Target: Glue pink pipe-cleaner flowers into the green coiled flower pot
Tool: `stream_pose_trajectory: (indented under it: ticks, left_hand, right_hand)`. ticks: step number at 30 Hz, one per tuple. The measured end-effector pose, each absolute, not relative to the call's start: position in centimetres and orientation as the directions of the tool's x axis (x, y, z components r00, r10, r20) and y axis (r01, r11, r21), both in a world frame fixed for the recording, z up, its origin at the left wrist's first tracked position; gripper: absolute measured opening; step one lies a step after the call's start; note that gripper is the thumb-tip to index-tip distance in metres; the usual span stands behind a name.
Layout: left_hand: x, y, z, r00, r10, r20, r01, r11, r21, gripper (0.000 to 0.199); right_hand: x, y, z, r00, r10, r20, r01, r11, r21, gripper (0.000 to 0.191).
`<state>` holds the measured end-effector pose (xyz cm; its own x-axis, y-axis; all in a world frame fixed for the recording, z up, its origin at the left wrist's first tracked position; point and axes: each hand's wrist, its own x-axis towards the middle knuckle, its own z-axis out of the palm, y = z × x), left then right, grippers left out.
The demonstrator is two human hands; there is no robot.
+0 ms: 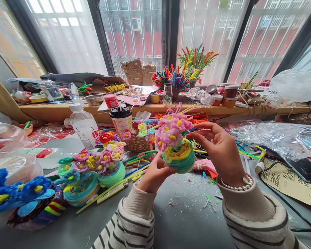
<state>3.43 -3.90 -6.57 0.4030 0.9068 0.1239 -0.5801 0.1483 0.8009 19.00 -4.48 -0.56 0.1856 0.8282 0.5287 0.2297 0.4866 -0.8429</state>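
My left hand (pixel 157 173) is closed round a small green-and-yellow pot (pixel 183 162) made of coiled pipe cleaner, raised above the grey table. A bunch of pink pipe-cleaner flowers (pixel 172 129) with yellow centres fills its top. At the bunch's right edge, the thumb and forefinger of my right hand (pixel 215 147) pinch a petal; the exact contact is partly hidden. Left of my hands stand similar pots, one with pink flowers (pixel 108 157), another with mixed flowers (pixel 79 167), and a dark striped one with large blue flowers (pixel 37 190).
A plastic bottle (pixel 84 124), a lidded paper cup (pixel 121 121) and a woven basket (pixel 138 142) stand behind. A box cutter (pixel 112 192) lies left of my hands. Glitter (pixel 181 199) is scattered on the table. Plastic bags (pixel 280 135) and a black cable (pixel 282 214) lie right.
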Motion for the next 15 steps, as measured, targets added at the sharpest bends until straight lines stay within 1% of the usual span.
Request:
stream_pose_trajectory:
  ticks: [3, 8, 10, 12, 15]
  left_hand:
    - [3.27, -3.75, -6.65, 0.427, 0.888, 0.173, -0.601, 0.136, 0.787, 0.039]
    - [3.24, -3.69, -6.63, 0.419, 0.888, 0.187, -0.59, 0.11, 0.8, 0.04]
    - [3.27, -3.76, -6.57, 0.424, 0.887, 0.184, -0.585, 0.114, 0.803, 0.041]
    - [3.27, -3.86, -6.58, 0.432, 0.883, 0.181, -0.589, 0.124, 0.799, 0.044]
    - [3.14, -3.91, -6.93, 0.452, 0.871, 0.192, -0.606, 0.143, 0.782, 0.049]
  right_hand:
    - [18.9, -4.57, -0.46, 0.16, 0.851, 0.5, 0.164, 0.477, -0.864, 0.032]
    - [18.58, -4.48, -0.75, 0.2, 0.845, 0.497, 0.218, 0.456, -0.863, 0.036]
    - [18.58, -4.35, -0.91, 0.217, 0.845, 0.489, 0.204, 0.451, -0.869, 0.037]
    - [18.6, -4.27, -0.95, 0.21, 0.856, 0.472, 0.133, 0.453, -0.881, 0.035]
    - [18.58, -4.25, -0.84, 0.16, 0.89, 0.426, -0.035, 0.436, -0.899, 0.031]
